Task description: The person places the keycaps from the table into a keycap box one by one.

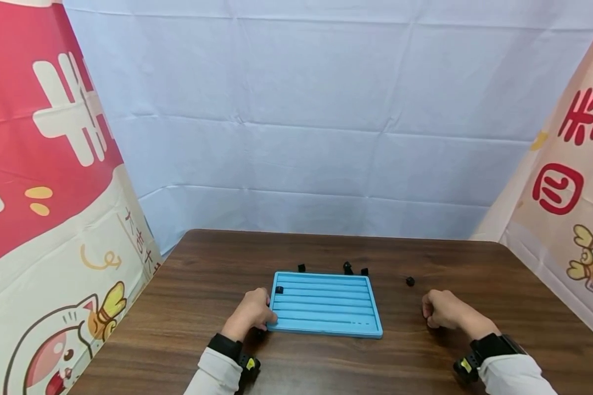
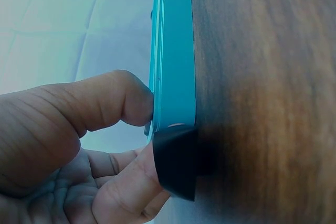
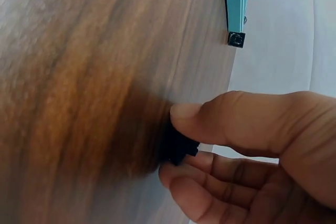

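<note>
At the left edge of a blue ridged tray, my left hand grips the front corner, thumb on the rim. A black keycap stands on the table against that corner, beside the fingers of this hand in the left wrist view. Right of the tray, my right hand pinches another black keycap between thumb and fingers, close over the table. It is hidden by the hand in the head view. One small black keycap lies in the tray near its upper left.
Behind the tray's far edge sit several small black pieces, one at the left and others toward the right. A single black piece lies between tray and right hand. Hanging cloths surround the brown wooden table.
</note>
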`<action>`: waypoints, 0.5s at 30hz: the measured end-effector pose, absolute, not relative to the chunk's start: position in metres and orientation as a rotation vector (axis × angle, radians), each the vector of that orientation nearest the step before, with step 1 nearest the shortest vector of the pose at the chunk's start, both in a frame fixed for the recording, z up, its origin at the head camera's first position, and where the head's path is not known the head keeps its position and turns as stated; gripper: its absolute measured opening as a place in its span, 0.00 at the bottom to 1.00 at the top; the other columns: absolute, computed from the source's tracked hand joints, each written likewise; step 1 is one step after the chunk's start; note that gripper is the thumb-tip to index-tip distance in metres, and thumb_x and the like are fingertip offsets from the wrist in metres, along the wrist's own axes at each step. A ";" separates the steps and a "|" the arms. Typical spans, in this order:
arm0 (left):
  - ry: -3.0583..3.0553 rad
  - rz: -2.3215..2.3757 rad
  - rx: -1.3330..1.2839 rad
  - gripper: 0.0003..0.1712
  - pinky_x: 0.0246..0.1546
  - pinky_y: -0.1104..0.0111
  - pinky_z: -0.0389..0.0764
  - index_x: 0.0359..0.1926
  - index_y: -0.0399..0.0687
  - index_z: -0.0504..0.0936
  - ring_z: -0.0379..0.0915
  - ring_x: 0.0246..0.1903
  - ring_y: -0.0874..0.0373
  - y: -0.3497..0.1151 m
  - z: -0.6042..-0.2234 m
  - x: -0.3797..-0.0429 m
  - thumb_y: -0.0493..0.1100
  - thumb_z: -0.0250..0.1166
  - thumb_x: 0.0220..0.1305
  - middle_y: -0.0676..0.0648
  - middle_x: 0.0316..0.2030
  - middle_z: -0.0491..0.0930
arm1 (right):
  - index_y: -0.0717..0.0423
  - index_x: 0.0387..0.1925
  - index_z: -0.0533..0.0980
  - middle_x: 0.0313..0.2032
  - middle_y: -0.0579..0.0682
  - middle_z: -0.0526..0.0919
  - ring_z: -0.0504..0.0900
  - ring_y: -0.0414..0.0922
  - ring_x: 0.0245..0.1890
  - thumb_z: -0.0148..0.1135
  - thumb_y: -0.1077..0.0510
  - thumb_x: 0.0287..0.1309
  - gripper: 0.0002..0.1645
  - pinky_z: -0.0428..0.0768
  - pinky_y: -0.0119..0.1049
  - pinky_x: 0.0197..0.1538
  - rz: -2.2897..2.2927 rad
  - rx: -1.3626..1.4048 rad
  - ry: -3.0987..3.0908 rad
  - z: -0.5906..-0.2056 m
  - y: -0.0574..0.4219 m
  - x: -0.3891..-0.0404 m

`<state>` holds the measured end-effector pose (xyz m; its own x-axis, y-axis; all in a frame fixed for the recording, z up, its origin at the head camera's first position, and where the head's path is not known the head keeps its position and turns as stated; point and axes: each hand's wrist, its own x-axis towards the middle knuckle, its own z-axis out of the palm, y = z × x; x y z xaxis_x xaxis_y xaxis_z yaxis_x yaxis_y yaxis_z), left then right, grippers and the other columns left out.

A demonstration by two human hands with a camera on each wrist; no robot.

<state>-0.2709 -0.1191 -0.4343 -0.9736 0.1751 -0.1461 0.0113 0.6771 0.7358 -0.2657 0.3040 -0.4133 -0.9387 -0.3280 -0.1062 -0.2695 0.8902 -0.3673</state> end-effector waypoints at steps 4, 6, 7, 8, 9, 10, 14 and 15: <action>2.692 1.165 0.144 0.17 0.15 0.66 0.78 0.34 0.32 0.68 0.72 0.15 0.53 -0.118 -0.435 -0.272 0.25 0.65 0.43 0.38 0.30 0.68 | 0.55 0.19 0.68 0.19 0.47 0.67 0.65 0.44 0.19 0.61 0.76 0.39 0.15 0.64 0.35 0.22 -0.529 -0.471 2.886 -0.414 0.305 -0.265; 2.694 1.167 0.143 0.17 0.15 0.67 0.78 0.34 0.32 0.68 0.73 0.15 0.53 -0.117 -0.435 -0.272 0.25 0.66 0.42 0.37 0.31 0.68 | 0.55 0.20 0.69 0.20 0.47 0.67 0.65 0.44 0.19 0.61 0.76 0.39 0.16 0.65 0.35 0.22 -0.525 -0.484 2.891 -0.414 0.306 -0.265; 2.694 1.168 0.143 0.17 0.15 0.67 0.78 0.35 0.32 0.69 0.73 0.15 0.53 -0.117 -0.435 -0.272 0.26 0.66 0.42 0.37 0.31 0.68 | 0.55 0.20 0.69 0.20 0.47 0.67 0.65 0.44 0.20 0.62 0.76 0.38 0.16 0.65 0.35 0.22 -0.521 -0.492 2.894 -0.413 0.306 -0.265; 2.695 1.170 0.147 0.17 0.15 0.67 0.78 0.35 0.32 0.69 0.73 0.14 0.53 -0.117 -0.435 -0.272 0.25 0.66 0.42 0.37 0.31 0.68 | 0.55 0.20 0.69 0.20 0.47 0.67 0.65 0.44 0.20 0.62 0.76 0.39 0.15 0.65 0.35 0.22 -0.522 -0.491 2.891 -0.412 0.306 -0.265; 2.696 1.170 0.150 0.17 0.15 0.67 0.78 0.34 0.32 0.69 0.73 0.14 0.54 -0.117 -0.434 -0.272 0.25 0.66 0.42 0.37 0.31 0.68 | 0.55 0.20 0.69 0.20 0.47 0.67 0.66 0.44 0.20 0.62 0.76 0.40 0.15 0.65 0.35 0.22 -0.524 -0.487 2.886 -0.411 0.305 -0.265; 2.697 1.169 0.153 0.17 0.15 0.67 0.78 0.34 0.32 0.69 0.73 0.14 0.54 -0.117 -0.434 -0.272 0.25 0.66 0.42 0.37 0.30 0.68 | 0.55 0.21 0.70 0.21 0.47 0.68 0.66 0.44 0.20 0.62 0.76 0.41 0.15 0.66 0.36 0.23 -0.524 -0.485 2.881 -0.410 0.305 -0.265; 2.703 1.167 0.171 0.16 0.14 0.67 0.77 0.32 0.33 0.69 0.72 0.13 0.54 -0.118 -0.434 -0.270 0.25 0.66 0.42 0.38 0.29 0.68 | 0.56 0.24 0.72 0.23 0.49 0.70 0.67 0.45 0.22 0.63 0.74 0.44 0.12 0.67 0.37 0.24 -0.513 -0.458 2.870 -0.405 0.303 -0.266; 2.703 1.168 0.170 0.16 0.14 0.67 0.77 0.33 0.33 0.69 0.72 0.13 0.54 -0.118 -0.434 -0.270 0.25 0.66 0.42 0.38 0.29 0.68 | 0.57 0.25 0.72 0.24 0.49 0.70 0.68 0.44 0.22 0.63 0.74 0.45 0.12 0.68 0.37 0.24 -0.508 -0.461 2.874 -0.403 0.302 -0.266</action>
